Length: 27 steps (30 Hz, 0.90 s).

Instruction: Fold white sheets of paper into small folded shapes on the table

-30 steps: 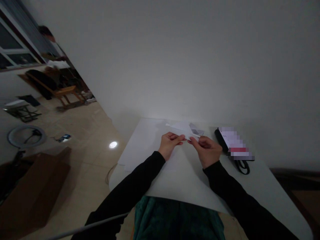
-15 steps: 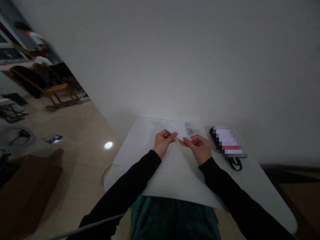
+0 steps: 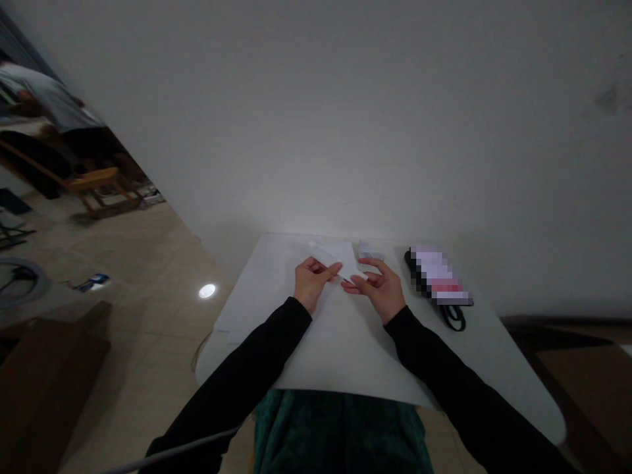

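Between my two hands is a folded piece of white paper (image 3: 344, 255), raised a little over the table. My left hand (image 3: 312, 282) pinches its lower left edge between thumb and fingers. At the lower right corner, my right hand (image 3: 379, 289) grips the paper with the thumb, its index finger lifted away. Just behind my right hand lies a small folded paper piece (image 3: 370, 250), partly covered by the fingers. Large white sheets (image 3: 261, 283) lie flat under and beside my left hand.
A phone-like device (image 3: 439, 273), its screen pixelated, rests on the white table (image 3: 336, 362) at right, with a black strap loop (image 3: 453, 317). The wall (image 3: 345, 131) stands behind the table. On the left are a cardboard box (image 3: 59, 382), a wooden chair (image 3: 101, 181) and a bending person (image 3: 54, 99).
My right index finger has lifted off the paper, while both hands keep holding it. The view has shifted slightly to the right. The person in the background leans differently.
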### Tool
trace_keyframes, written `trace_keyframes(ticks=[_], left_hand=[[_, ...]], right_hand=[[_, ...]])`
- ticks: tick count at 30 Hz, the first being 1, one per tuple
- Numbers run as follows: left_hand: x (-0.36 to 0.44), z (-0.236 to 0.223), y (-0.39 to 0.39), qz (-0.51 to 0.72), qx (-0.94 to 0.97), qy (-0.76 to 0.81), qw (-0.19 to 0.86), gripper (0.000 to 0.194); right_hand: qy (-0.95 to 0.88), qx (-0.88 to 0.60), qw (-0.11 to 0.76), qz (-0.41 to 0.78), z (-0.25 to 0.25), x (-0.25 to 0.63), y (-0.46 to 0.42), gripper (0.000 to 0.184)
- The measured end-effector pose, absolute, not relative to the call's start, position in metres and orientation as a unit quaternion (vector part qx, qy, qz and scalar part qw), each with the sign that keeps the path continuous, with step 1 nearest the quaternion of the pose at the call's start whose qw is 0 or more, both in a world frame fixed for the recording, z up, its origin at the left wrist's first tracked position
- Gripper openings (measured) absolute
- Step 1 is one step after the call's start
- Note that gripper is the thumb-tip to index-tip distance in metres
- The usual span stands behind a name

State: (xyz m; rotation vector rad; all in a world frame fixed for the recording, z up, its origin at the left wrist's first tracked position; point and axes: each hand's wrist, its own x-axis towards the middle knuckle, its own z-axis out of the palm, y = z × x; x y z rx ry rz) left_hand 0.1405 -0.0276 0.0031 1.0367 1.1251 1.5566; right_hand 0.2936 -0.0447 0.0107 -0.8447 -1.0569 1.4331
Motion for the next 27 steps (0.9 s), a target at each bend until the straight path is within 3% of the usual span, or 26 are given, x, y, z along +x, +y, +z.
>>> trace_keyframes(ticks=[8, 13, 22, 27], left_hand=[[0.128, 0.008, -0.024, 0.582, 0.463, 0.456, 0.488, 0.045], [0.133, 0.010, -0.031, 0.561, 0.501, 0.477, 0.455, 0.041], [0.132, 0.008, -0.032, 0.518, 0.576, 0.453, 0.441, 0.043], [0.134, 0.007, -0.041, 0.431, 0.656, 0.391, 0.481, 0.051]], right_hand=[[-0.437, -0.336, 0.490, 0.676, 0.007, 0.297, -0.043, 0.046], [-0.492, -0.361, 0.438, 0.660, 0.007, 0.295, -0.043, 0.035], [-0.490, -0.353, 0.391, 0.694, 0.010, 0.295, -0.044, 0.038], [-0.506, -0.314, 0.345, 0.726, 0.012, 0.293, -0.046, 0.037]])
